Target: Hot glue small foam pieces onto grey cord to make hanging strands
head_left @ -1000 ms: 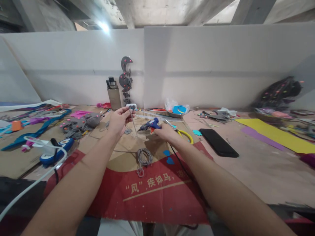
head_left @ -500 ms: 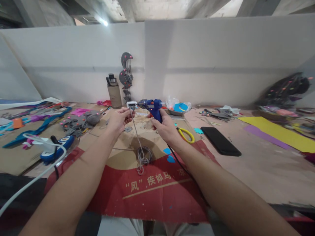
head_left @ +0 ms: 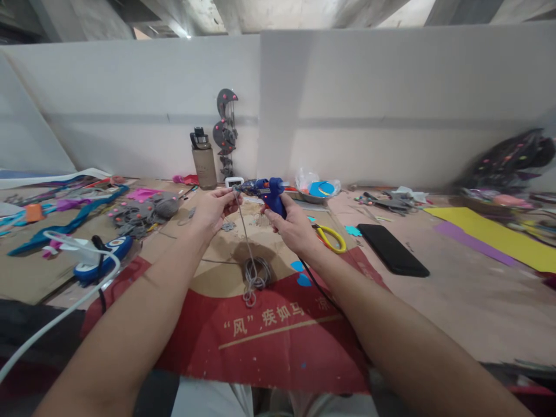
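Note:
My left hand (head_left: 217, 207) pinches a small grey piece with a grey cord (head_left: 247, 234) hanging from it; the fingers partly hide the piece. The cord runs down to a loose coil (head_left: 257, 272) on the red and brown cardboard (head_left: 278, 353). In my right hand (head_left: 292, 223) is a blue hot glue gun (head_left: 273, 194), its nozzle pointing left, right at the left fingertips. Whether the nozzle touches the grey piece I cannot tell. The gun's black cable drops beneath my right forearm.
Yellow-handled pliers (head_left: 332, 238) and a black phone (head_left: 393, 250) lie to the right. At the left are a blue power strip (head_left: 104, 258) with a white cable and several grey felt pieces (head_left: 145, 213). A bottle (head_left: 204, 162) stands at the back, near a hanging grey ornament (head_left: 225, 130).
The glue gun's nozzle and the grey piece in my left hand have come together. The whole view has shifted slightly.

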`<move>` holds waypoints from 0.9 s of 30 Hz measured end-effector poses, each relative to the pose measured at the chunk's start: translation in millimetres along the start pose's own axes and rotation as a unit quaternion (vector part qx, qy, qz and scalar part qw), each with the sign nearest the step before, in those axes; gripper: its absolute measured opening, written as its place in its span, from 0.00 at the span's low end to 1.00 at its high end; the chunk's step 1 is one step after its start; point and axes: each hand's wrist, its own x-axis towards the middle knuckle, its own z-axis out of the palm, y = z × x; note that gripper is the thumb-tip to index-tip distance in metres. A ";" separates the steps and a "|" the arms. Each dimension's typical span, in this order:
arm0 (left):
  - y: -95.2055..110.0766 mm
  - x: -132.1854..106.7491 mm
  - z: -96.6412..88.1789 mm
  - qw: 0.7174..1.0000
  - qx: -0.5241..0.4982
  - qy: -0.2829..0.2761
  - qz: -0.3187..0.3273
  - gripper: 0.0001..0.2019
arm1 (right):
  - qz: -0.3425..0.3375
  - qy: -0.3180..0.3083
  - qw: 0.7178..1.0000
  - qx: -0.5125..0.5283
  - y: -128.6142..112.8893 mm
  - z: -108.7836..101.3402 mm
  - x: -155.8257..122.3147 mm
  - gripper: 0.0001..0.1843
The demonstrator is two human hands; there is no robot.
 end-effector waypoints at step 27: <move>-4.5 0.8 -1.4 0.999 0.030 -0.012 0.017 0.10 | 0.024 0.003 1.000 -0.018 -4.1 -0.7 -2.3 0.20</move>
